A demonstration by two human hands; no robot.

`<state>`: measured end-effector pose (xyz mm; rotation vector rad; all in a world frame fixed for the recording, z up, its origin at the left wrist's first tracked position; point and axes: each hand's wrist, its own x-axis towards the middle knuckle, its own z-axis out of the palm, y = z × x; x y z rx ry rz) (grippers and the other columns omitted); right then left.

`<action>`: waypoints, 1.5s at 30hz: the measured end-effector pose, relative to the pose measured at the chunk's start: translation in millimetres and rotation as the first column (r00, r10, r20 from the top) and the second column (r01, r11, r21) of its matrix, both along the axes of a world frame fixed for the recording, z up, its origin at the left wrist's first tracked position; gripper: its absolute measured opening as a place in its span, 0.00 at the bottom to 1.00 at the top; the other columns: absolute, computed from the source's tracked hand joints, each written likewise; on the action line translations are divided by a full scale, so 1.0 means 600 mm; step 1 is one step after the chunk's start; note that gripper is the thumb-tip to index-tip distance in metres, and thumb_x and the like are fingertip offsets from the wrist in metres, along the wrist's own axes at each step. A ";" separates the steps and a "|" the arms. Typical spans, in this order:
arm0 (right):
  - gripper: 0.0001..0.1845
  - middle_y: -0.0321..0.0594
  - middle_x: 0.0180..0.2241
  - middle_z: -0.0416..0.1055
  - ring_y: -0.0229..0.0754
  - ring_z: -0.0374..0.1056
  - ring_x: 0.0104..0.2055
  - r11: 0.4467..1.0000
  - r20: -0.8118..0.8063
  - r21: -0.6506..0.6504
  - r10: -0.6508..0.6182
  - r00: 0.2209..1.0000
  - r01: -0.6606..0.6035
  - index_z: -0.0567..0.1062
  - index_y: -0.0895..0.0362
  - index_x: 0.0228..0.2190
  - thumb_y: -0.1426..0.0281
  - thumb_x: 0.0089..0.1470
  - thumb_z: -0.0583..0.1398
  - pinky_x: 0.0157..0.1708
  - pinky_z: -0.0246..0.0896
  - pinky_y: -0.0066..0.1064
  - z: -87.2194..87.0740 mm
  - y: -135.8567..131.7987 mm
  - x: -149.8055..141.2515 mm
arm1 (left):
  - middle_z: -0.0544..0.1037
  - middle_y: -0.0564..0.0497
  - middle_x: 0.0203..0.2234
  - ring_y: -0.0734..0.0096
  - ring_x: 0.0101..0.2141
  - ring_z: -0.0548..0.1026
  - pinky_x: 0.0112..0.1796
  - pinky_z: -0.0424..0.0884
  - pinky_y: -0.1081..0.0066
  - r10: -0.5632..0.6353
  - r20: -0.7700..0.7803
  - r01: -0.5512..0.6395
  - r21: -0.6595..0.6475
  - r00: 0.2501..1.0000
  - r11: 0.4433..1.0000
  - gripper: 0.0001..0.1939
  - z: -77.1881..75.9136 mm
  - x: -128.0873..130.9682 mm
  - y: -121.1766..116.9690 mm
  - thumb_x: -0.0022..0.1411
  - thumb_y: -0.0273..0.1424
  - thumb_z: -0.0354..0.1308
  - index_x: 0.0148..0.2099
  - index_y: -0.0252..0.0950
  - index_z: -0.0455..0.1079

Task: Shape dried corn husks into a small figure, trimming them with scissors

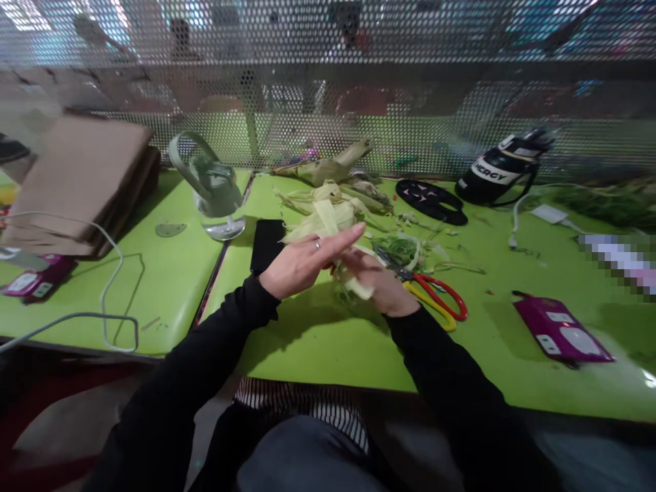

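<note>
Pale corn husk (333,213) stands up between my two hands, over the near part of the green table. My left hand (300,265), with a ring on one finger, reaches across it with straight fingers laid flat against the husk and my right hand. My right hand (382,281) is curled and a little blurred, holding a husk strip that hangs below its fingers. Beside my right wrist lie scissors (438,297) with red and yellow handles. Green shreds (400,249) are heaped by the blades. A black phone (267,242) lies partly behind my left hand.
More dry husks (328,167) lie at the back against a perforated metal screen (318,89). On the left stand a clear handled jug (218,198) and brown paper bags (76,178). To the right are a black bottle (499,171), a black palette-like plate (430,201) and a purple power strip (564,331).
</note>
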<state>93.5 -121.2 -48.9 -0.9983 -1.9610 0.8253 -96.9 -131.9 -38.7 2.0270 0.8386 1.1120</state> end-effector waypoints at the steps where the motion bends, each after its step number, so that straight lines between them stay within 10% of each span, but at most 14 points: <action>1: 0.21 0.37 0.28 0.76 0.40 0.70 0.29 0.998 -0.035 -0.053 0.026 0.999 -0.028 0.77 0.54 0.35 0.52 0.64 0.55 0.31 0.71 0.35 -0.003 0.000 -0.004 | 0.70 0.47 0.64 0.53 0.59 0.72 0.62 0.61 0.55 0.000 -0.054 0.002 0.032 0.999 0.999 0.35 -0.003 -0.001 0.002 0.59 0.17 0.49 0.66 0.43 0.65; 5: 0.18 0.36 0.33 0.77 0.39 0.72 0.34 0.936 -0.300 -0.351 -0.074 0.951 -0.037 0.75 0.55 0.37 0.55 0.51 0.68 0.39 0.70 0.35 -0.017 0.003 -0.017 | 0.63 0.43 0.68 0.55 0.53 0.74 0.55 0.68 0.59 0.296 -0.101 -0.291 0.061 0.950 0.955 0.35 -0.002 -0.010 0.006 0.60 0.21 0.53 0.69 0.40 0.60; 8: 0.24 0.35 0.35 0.78 0.39 0.73 0.35 0.929 -0.431 -0.370 -0.195 0.881 0.024 0.73 0.54 0.42 0.58 0.46 0.72 0.39 0.69 0.34 -0.024 0.007 -0.021 | 0.75 0.39 0.54 0.63 0.41 0.76 0.44 0.72 0.67 0.488 -0.041 -0.489 -0.118 0.872 0.864 0.18 0.004 -0.013 0.003 0.63 0.30 0.59 0.55 0.35 0.71; 13: 0.27 0.38 0.36 0.80 0.42 0.75 0.36 0.956 -0.366 -0.293 -0.127 0.922 0.016 0.72 0.54 0.46 0.58 0.47 0.71 0.38 0.71 0.36 -0.025 0.001 -0.023 | 0.77 0.49 0.29 0.76 0.29 0.74 0.35 0.71 0.73 0.199 0.192 -0.036 -0.626 0.961 0.779 0.16 0.002 0.009 0.005 0.67 0.41 0.58 0.34 0.32 0.72; 18: 0.16 0.42 0.37 0.81 0.47 0.76 0.40 0.979 -0.169 -0.203 -0.026 0.985 -0.009 0.79 0.56 0.38 0.58 0.53 0.67 0.45 0.72 0.45 -0.010 0.011 -0.001 | 0.75 0.56 0.24 0.82 0.24 0.72 0.34 0.72 0.76 0.286 0.396 0.082 -0.696 0.873 0.713 0.08 -0.002 0.008 0.014 0.63 0.31 0.64 0.34 0.33 0.71; 22: 0.15 0.45 0.48 0.78 0.53 0.69 0.55 0.948 -0.092 0.129 -0.280 0.956 0.290 0.79 0.53 0.41 0.62 0.52 0.68 0.57 0.62 0.57 0.006 0.029 0.031 | 0.79 0.53 0.27 0.80 0.26 0.75 0.35 0.72 0.75 0.210 0.397 0.173 -0.737 0.894 0.654 0.07 0.000 -0.002 0.014 0.62 0.31 0.65 0.35 0.32 0.72; 24: 0.22 0.47 0.54 0.74 0.56 0.65 0.60 0.936 -0.032 0.143 -0.321 0.946 0.323 0.77 0.52 0.46 0.63 0.48 0.70 0.59 0.60 0.58 0.013 0.029 0.040 | 0.79 0.53 0.27 0.80 0.27 0.75 0.34 0.71 0.75 0.244 0.416 0.162 -0.731 0.876 0.663 0.05 -0.002 0.001 0.014 0.61 0.28 0.64 0.35 0.32 0.72; 27: 0.29 0.46 0.50 0.75 0.50 0.73 0.50 0.975 -0.040 -0.202 -0.098 0.994 0.088 0.73 0.52 0.52 0.58 0.50 0.70 0.49 0.71 0.48 0.017 0.019 0.036 | 0.78 0.56 0.29 0.81 0.28 0.74 0.34 0.69 0.76 0.339 0.476 0.105 -0.689 0.811 0.717 0.04 -0.008 0.011 0.016 0.59 0.23 0.63 0.37 0.33 0.71; 30: 0.33 0.43 0.42 0.79 0.44 0.75 0.36 0.875 -0.281 -0.473 -0.038 0.959 -0.104 0.73 0.52 0.51 0.47 0.50 0.66 0.34 0.74 0.38 0.007 0.006 0.013 | 0.78 0.55 0.35 0.79 0.34 0.75 0.40 0.70 0.74 0.336 0.536 0.067 -0.597 0.775 0.799 0.12 -0.007 0.020 0.014 0.54 0.19 0.64 0.41 0.34 0.70; 35: 0.25 0.40 0.42 0.81 0.47 0.77 0.46 0.909 -0.493 -0.417 -0.202 0.846 -0.026 0.81 0.53 0.40 0.52 0.43 0.72 0.52 0.72 0.42 -0.014 0.002 -0.023 | 0.76 0.54 0.34 0.76 0.34 0.74 0.40 0.71 0.72 0.156 0.392 0.089 -0.539 0.907 0.838 0.19 0.004 0.030 -0.006 0.53 0.18 0.65 0.46 0.34 0.67; 40: 0.20 0.37 0.42 0.82 0.50 0.76 0.51 0.933 -0.542 -0.351 -0.275 0.794 0.083 0.84 0.49 0.37 0.52 0.44 0.72 0.56 0.71 0.47 -0.017 0.008 -0.017 | 0.73 0.55 0.26 0.79 0.24 0.72 0.35 0.72 0.71 0.424 0.383 0.060 -0.796 0.821 0.602 0.09 0.002 0.034 -0.006 0.62 0.18 0.57 0.42 0.34 0.64; 43: 0.14 0.34 0.39 0.82 0.49 0.76 0.50 0.966 -0.526 -0.254 -0.182 0.831 0.051 0.84 0.47 0.35 0.53 0.48 0.70 0.57 0.70 0.48 -0.014 0.007 -0.003 | 0.75 0.49 0.25 0.75 0.25 0.75 0.36 0.73 0.69 0.409 0.387 0.202 -0.882 0.827 0.426 0.08 -0.003 0.032 0.002 0.68 0.22 0.50 0.38 0.30 0.69; 45: 0.10 0.34 0.44 0.81 0.48 0.74 0.55 0.978 -0.492 -0.203 -0.063 0.868 -0.043 0.84 0.47 0.34 0.57 0.49 0.71 0.60 0.67 0.46 -0.008 0.004 0.008 | 0.77 0.47 0.26 0.73 0.27 0.77 0.36 0.73 0.70 0.367 0.423 0.264 -0.873 0.828 0.409 0.11 -0.004 0.030 0.005 0.69 0.25 0.49 0.35 0.31 0.70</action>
